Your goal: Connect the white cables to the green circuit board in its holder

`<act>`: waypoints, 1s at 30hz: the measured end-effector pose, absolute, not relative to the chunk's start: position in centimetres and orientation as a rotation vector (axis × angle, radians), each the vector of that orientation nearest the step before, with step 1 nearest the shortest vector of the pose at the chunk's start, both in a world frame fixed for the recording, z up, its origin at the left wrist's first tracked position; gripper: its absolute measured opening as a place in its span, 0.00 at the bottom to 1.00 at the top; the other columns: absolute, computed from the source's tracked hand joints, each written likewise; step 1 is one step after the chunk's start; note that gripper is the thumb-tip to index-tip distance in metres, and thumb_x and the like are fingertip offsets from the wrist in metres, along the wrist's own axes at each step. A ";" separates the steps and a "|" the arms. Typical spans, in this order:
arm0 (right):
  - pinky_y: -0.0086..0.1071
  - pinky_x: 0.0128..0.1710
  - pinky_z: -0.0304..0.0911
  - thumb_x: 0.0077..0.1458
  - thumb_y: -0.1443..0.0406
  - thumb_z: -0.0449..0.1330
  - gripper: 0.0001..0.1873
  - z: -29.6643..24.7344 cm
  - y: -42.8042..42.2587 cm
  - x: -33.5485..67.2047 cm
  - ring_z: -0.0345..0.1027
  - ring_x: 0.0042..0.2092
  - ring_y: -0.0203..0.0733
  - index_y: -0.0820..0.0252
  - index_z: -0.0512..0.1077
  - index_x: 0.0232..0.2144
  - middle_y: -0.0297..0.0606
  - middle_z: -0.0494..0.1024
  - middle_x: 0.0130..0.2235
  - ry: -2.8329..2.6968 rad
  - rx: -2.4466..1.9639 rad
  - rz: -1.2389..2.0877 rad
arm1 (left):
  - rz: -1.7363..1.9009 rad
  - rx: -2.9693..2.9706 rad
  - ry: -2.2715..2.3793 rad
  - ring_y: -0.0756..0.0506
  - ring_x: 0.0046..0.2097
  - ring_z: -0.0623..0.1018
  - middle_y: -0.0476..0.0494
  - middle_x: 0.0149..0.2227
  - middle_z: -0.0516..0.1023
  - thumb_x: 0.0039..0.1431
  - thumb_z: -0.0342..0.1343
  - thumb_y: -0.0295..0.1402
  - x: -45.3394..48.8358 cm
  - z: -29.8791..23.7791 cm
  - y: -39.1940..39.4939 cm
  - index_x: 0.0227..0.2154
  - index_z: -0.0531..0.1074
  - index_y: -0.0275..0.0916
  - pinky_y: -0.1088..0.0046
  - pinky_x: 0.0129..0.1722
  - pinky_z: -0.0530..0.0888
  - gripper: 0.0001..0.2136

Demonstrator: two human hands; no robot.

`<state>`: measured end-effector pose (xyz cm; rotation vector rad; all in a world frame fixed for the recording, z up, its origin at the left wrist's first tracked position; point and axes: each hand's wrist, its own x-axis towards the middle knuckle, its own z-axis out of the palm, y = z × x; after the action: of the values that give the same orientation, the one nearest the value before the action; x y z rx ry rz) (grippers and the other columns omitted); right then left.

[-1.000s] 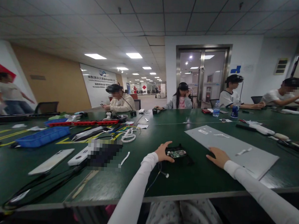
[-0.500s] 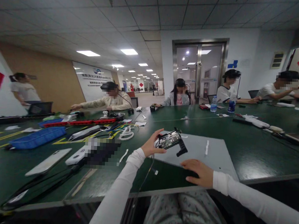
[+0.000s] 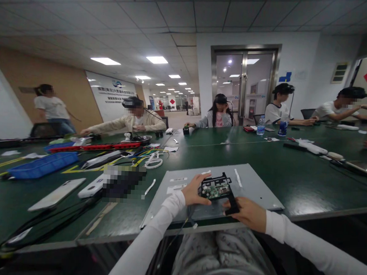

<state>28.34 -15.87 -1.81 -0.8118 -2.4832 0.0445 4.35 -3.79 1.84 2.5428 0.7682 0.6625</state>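
Observation:
In the head view, my left hand (image 3: 194, 192) grips the left side of a black frame with a green circuit board (image 3: 217, 190) in it, thumb below and fingers at the upper edge. My right hand (image 3: 249, 213) is closed round the frame's lower right arm, its fingertips partly hidden behind it. The frame is held tilted just over a flat grey panel (image 3: 257, 188) lying at the table's front edge. White strips (image 3: 238, 178) lie on the panel. A thin cable with a small white connector (image 3: 195, 225) hangs below my left hand.
To the left on the green table (image 3: 207, 153) lie a white phone (image 3: 57, 193), a blue tray (image 3: 43, 166), black cables (image 3: 59, 217) and a white cable loop (image 3: 154, 160). Several people sit around the far side; one person (image 3: 54, 110) stands at left. Bottles (image 3: 260, 126) stand far right.
My right hand has taken hold of the frame's lower right arm. The frame has come lower and slightly right. The grey panel has shifted left and turned.

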 end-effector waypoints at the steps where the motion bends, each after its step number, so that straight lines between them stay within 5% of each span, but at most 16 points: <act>1: 0.39 0.49 0.55 0.52 0.69 0.50 0.16 -1.8 -15.9 28.8 0.58 0.50 0.41 0.57 0.67 0.44 0.42 0.68 0.47 -2.463 -0.850 0.060 | 0.664 2.558 0.792 0.38 0.53 0.59 0.40 0.51 0.57 0.27 0.64 0.45 4.3 1.7 -3.7 0.55 0.51 0.41 0.59 0.53 0.56 0.47; 11: 0.28 0.39 0.62 0.47 0.68 0.51 0.14 1.4 -9.5 35.5 0.68 0.36 0.35 0.60 0.71 0.37 0.37 0.75 0.35 -1.913 -1.425 0.216 | 0.556 2.645 0.980 0.35 0.54 0.58 0.39 0.52 0.56 0.22 0.65 0.46 5.0 0.5 -3.1 0.55 0.50 0.43 0.55 0.53 0.54 0.51; 15: 0.29 0.41 0.60 0.42 0.69 0.54 0.15 1.7 -3.5 34.9 0.68 0.38 0.38 0.60 0.72 0.36 0.37 0.76 0.34 -1.787 -1.786 0.198 | 0.562 2.600 0.918 0.36 0.53 0.59 0.38 0.52 0.56 0.22 0.65 0.46 5.3 0.7 -2.6 0.55 0.50 0.42 0.56 0.53 0.55 0.51; 25: 0.25 0.42 0.59 0.42 0.68 0.54 0.14 -0.1 1.2 29.3 0.67 0.41 0.36 0.57 0.72 0.35 0.35 0.75 0.38 -1.673 -1.812 0.196 | 0.635 2.550 0.923 0.35 0.54 0.58 0.37 0.53 0.56 0.25 0.64 0.47 4.2 -0.1 -2.0 0.57 0.46 0.41 0.55 0.53 0.55 0.52; 30: 0.29 0.42 0.59 0.44 0.67 0.52 0.17 -0.8 1.0 31.7 0.66 0.43 0.40 0.61 0.70 0.39 0.41 0.73 0.40 -1.492 -1.921 0.154 | 0.949 2.371 0.996 0.41 0.54 0.60 0.37 0.53 0.56 0.42 0.56 0.47 3.6 1.2 0.5 0.55 0.49 0.39 0.61 0.53 0.57 0.38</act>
<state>31.72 1.04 -0.81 -1.9206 -1.4921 0.1539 3.58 0.46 1.15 2.3709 0.9958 0.9492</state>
